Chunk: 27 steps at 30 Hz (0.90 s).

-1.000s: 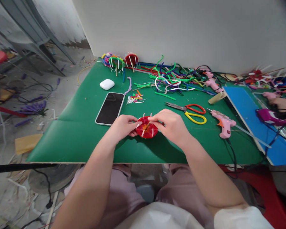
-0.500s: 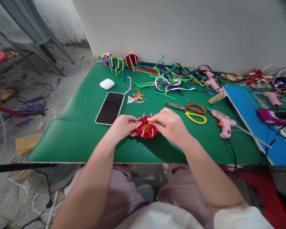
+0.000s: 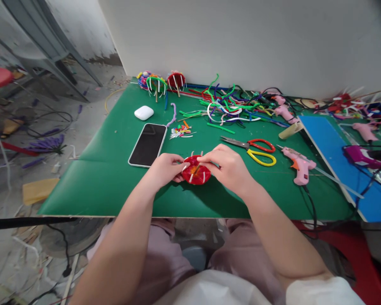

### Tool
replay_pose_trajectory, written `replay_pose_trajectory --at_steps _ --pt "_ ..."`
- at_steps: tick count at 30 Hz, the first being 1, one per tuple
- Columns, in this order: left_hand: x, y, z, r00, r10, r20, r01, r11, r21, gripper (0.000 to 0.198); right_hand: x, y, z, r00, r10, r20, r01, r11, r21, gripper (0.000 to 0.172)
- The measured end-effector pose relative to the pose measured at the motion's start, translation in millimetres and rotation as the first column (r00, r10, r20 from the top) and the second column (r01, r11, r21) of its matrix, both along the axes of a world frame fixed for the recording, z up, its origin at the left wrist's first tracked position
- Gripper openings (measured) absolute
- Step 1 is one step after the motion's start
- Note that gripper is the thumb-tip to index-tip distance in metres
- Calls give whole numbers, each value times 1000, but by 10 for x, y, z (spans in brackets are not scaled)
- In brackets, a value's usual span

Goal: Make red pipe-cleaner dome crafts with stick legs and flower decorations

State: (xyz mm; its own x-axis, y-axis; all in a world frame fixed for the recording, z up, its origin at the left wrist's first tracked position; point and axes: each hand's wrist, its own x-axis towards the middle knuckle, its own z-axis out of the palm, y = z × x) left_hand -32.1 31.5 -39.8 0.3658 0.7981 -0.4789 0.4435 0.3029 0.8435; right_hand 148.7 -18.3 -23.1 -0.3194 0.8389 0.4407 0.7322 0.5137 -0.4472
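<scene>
Over the front middle of the green table, my left hand (image 3: pixel 169 169) is closed on the rim of a red fuzzy pipe-cleaner dome (image 3: pixel 205 171). Its hollow side faces me, with an orange centre and white strips around the edge. A thin wooden stick (image 3: pixel 196 170) rises from that centre, and my right hand (image 3: pixel 226 165) pinches its upper end between thumb and fingers. Some fingertips of my left hand are hidden behind the dome. Left of my hands lies a phone (image 3: pixel 148 145); scissors (image 3: pixel 250 146) with red and yellow handles rest to the right.
Colourful pipe cleaners (image 3: pixel 225 106) are heaped at the back. Small cut scraps (image 3: pixel 181 131) lie before them. Two finished-looking domes (image 3: pixel 176 80) stand at the back left near a white case (image 3: pixel 144 112). A pink glue gun (image 3: pixel 300 166) and a blue board (image 3: pixel 327 156) are at right.
</scene>
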Motion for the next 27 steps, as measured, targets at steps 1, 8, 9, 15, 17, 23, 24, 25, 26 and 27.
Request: replay_pose_trajectory --at_steps 1,8,9,15,17,23,24,25,26,27 --pt "0 0 -1 1000 2 1 -2 1000 1 17 -1 0 -2 1000 3 -1 -3 1000 0 14" --pt "3 -9 0 1000 11 3 -11 1000 11 18 12 15 -20 1000 12 -14 -11 999 41 13" --pt "4 -10 2 1000 18 4 -18 1000 12 18 16 18 -21 1000 11 -16 -11 999 43 13" --pt "2 -8 1 1000 13 12 -13 1000 20 17 21 24 -16 1000 10 -16 -9 999 50 13" --pt "5 -6 2 1000 15 17 -15 1000 18 17 23 23 -13 1000 10 -11 -10 999 49 13" --pt "23 -14 30 999 46 18 -47 999 12 15 33 22 -11 1000 13 -5 -12 998 62 12" --pt "24 -15 33 999 50 19 -50 999 9 15 32 20 -10 1000 14 -5 -14 998 60 12" --pt "24 -17 36 998 52 21 -52 999 9 16 30 17 -8 1000 15 -4 -14 998 56 12" --pt "23 -18 37 998 52 23 -52 999 10 18 28 13 -6 1000 16 -1 -16 998 53 12" --pt "21 -20 37 998 52 25 -52 999 12 20 26 10 -4 1000 17 5 -17 999 51 12"
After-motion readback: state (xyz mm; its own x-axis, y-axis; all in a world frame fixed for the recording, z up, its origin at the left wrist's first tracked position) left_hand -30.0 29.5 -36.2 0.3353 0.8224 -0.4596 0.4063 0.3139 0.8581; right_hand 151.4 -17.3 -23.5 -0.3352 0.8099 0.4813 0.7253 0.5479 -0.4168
